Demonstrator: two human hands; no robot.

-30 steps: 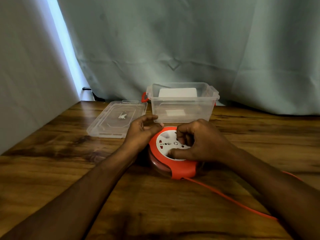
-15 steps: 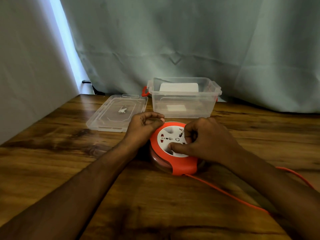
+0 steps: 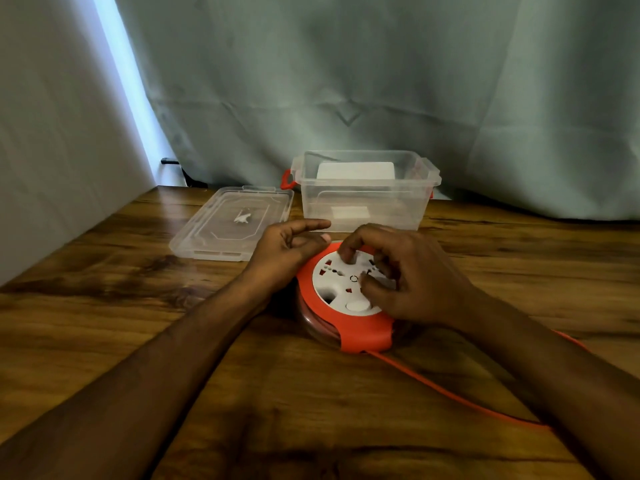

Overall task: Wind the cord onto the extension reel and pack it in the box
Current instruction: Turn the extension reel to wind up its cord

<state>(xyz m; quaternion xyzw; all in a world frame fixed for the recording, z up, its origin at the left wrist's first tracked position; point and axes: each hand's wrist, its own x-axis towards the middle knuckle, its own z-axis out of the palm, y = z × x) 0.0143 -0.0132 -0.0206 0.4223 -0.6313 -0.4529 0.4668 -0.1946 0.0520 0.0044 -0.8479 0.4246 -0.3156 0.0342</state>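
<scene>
The extension reel (image 3: 346, 299), orange with a white socket face, lies flat on the wooden table (image 3: 104, 323) near the middle, just on the near side of the clear box (image 3: 363, 195). The right hand (image 3: 412, 275) sits on the white face with its fingers curled down onto it, index fingertip at the far edge and thumb pressing near the centre; half a second ago the thumb lay at the near-left part of the face, and the face has since turned, so a round white button now shows at its near edge. The left hand (image 3: 287, 251) braces the reel's far-left rim, thumb against the orange edge and the other fingers loosely bent above it, closing on nothing, much as before. The orange cord (image 3: 450, 393) leaves the reel's near side and runs across the table to the near right, passing under the right forearm. The box stands open with a white card-like piece inside against its far wall, red latches at its ends. Its clear lid (image 3: 232, 230) lies flat to the left, just beside it. A pale curtain (image 3: 381, 81) hangs behind.
</scene>
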